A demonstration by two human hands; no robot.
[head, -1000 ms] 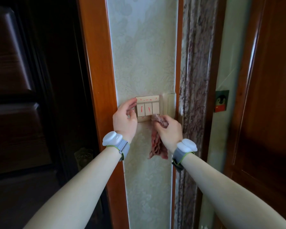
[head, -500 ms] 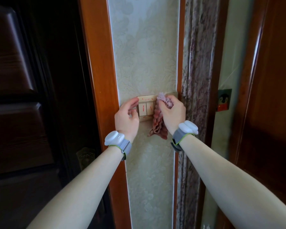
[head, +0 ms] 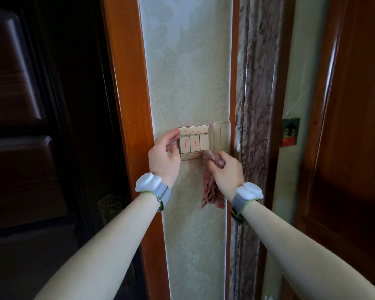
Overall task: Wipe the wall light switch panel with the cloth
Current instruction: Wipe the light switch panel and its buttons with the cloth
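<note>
Writing: none readable; the beige three-rocker wall switch panel (head: 193, 142) carries only red smears along its top strip, on the left and middle rockers and along the bottom strip.
Sticker: a small dark square penguin sticker (head: 291, 132) with a red patch sits on the pale strip to the right; any lettering on it is too small to make out.
Second plate: a plain cream switch plate (head: 222, 137) sits just beside the panel on its right, partly washed out by glare.
Hidden: the panel's left edge lies behind the left hand's fingers; its lower right corner is covered by the cloth.
Left hand (head: 164, 155): curled against the embossed cream wallpaper (head: 188, 72), fingertips touching the panel's left edge, holding nothing; a white and grey wrist device (head: 148, 182) is strapped on.
Right hand (head: 226, 169): clenched around the bunched pink ribbed cloth (head: 210, 191), knuckles up, pressing the wad to the panel's lower right corner.
Cloth: the rest hangs down the wallpaper below the hand.
Surround: orange-brown wooden door trim (head: 128, 94) on the left, a mottled marble column (head: 256, 83) on the right.
</note>
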